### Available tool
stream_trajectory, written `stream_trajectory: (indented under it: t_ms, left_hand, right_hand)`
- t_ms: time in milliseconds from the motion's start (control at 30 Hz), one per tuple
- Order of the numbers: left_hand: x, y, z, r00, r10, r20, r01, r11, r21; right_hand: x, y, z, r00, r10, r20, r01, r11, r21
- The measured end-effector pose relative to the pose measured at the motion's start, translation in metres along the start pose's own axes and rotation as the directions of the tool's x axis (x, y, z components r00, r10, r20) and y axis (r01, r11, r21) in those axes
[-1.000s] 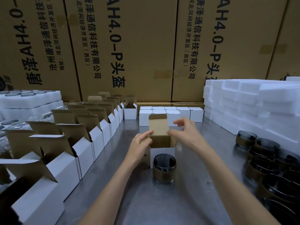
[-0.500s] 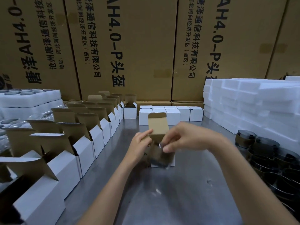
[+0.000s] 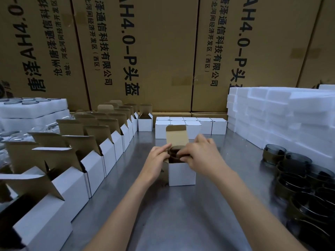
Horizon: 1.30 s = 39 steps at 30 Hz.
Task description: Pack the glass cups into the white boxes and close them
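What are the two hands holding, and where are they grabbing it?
The left hand holds the open white box by its top left edge. The right hand grips the glass cup at its rim, lowering it inside.

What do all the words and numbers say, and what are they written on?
"AH4.0-P头盔": printed sideways on the big brown cartons behind the table.
"通信科技有限公司": on the same cartons, in smaller print.
"(西区)": beside it, smaller still.
The remaining small print is too blurred to read.
The white boxes bear no print.
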<state>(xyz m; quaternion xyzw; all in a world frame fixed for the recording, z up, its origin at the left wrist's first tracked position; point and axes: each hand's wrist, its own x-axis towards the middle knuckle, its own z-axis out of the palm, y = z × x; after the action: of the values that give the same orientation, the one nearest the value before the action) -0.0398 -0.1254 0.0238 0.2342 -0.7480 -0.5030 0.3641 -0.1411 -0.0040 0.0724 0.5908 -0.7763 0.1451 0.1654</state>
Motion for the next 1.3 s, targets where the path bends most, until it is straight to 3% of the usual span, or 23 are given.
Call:
stream_trajectory:
  t_ms: [233, 333, 400, 467, 567, 667, 767, 1000, 1100, 1200, 1300]
  left_hand:
    - [0.002, 0.0, 0.0, 1.0, 0.002, 0.021, -0.002, 1.0, 0.005]
    - [0.002, 0.001, -0.002, 0.999, -0.019, 0.039, 0.022, 0.997, -0.071]
    - [0.002, 0.005, -0.007, 0.999, -0.041, 0.015, 0.043, 0.979, -0.201]
    - [0.004, 0.008, -0.016, 0.996, -0.056, -0.065, 0.033, 0.95, -0.311]
    - [0.006, 0.006, -0.027, 0.986, -0.089, -0.142, 0.036, 0.94, -0.34]
    - [0.003, -0.001, -0.022, 0.991, -0.128, -0.042, 0.114, 0.962, -0.247]
    - [-0.002, -0.003, -0.006, 0.989, -0.115, 0.096, 0.133, 0.967, -0.215]
    - [-0.005, -0.002, -0.002, 0.991, -0.119, 0.055, 0.128, 0.969, -0.212]
    - [-0.008, -0.004, -0.004, 0.983, -0.153, 0.101, 0.174, 0.951, -0.256]
    - [-0.012, -0.004, -0.007, 0.975, -0.139, 0.173, 0.187, 0.935, -0.301]
    - [-0.014, -0.005, -0.005, 0.978, -0.062, 0.199, 0.112, 0.962, -0.25]
  right_hand:
    - [0.003, 0.009, 0.009, 0.993, 0.042, 0.113, -0.054, 0.993, 0.106]
    - [0.005, 0.013, 0.001, 0.99, 0.131, -0.048, -0.107, 0.935, 0.337]
    - [0.004, 0.02, -0.006, 0.944, 0.294, -0.148, -0.155, 0.794, 0.587]
    - [0.003, 0.026, -0.008, 0.892, 0.437, -0.118, -0.215, 0.638, 0.739]
    - [-0.001, 0.032, -0.001, 0.86, 0.5, 0.102, -0.366, 0.465, 0.806]
    - [-0.006, 0.028, 0.009, 0.839, 0.436, 0.324, -0.474, 0.294, 0.83]
    - [-0.006, 0.022, 0.02, 0.869, 0.38, 0.318, -0.437, 0.286, 0.853]
    - [-0.006, 0.023, 0.025, 0.861, 0.395, 0.32, -0.437, 0.253, 0.863]
    - [-0.007, 0.022, 0.021, 0.826, 0.432, 0.362, -0.473, 0.181, 0.862]
    - [-0.009, 0.023, 0.016, 0.818, 0.378, 0.433, -0.498, 0.087, 0.863]
    - [-0.013, 0.028, 0.017, 0.853, 0.258, 0.453, -0.512, 0.246, 0.823]
